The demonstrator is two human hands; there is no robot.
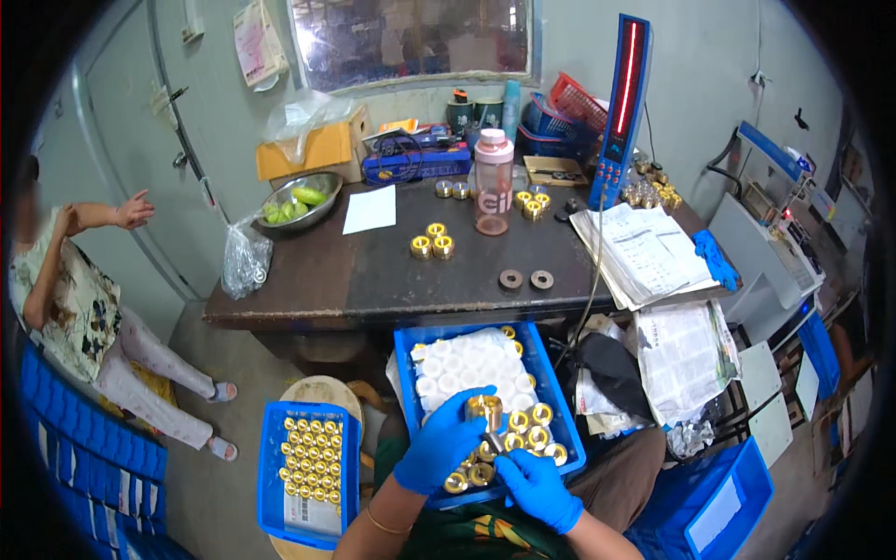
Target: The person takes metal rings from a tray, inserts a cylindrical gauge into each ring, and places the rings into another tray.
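My left hand point(442, 446), in a blue glove, is closed around a brass ring-shaped fitting point(484, 409), held upright above a blue crate. My right hand point(539, 489), gloved too, pinches a short dark metal rod-like tool point(494, 442) just below the fitting; whether the two touch is hard to tell. Beneath both hands lies the blue crate point(571, 439) on my lap. Its near part holds several loose brass fittings point(539, 437), and white caps or wrapped pieces point(467, 366) fill its far part.
At my left, a smaller blue crate point(271, 467) of brass fittings sits on a round stool point(336, 394). The dark desk point(355, 280) ahead carries brass rings point(432, 245), two dark rings point(525, 279), a pink bottle point(494, 187), papers point(644, 247) and a gauge column point(621, 112). Another person point(84, 308) stands far left.
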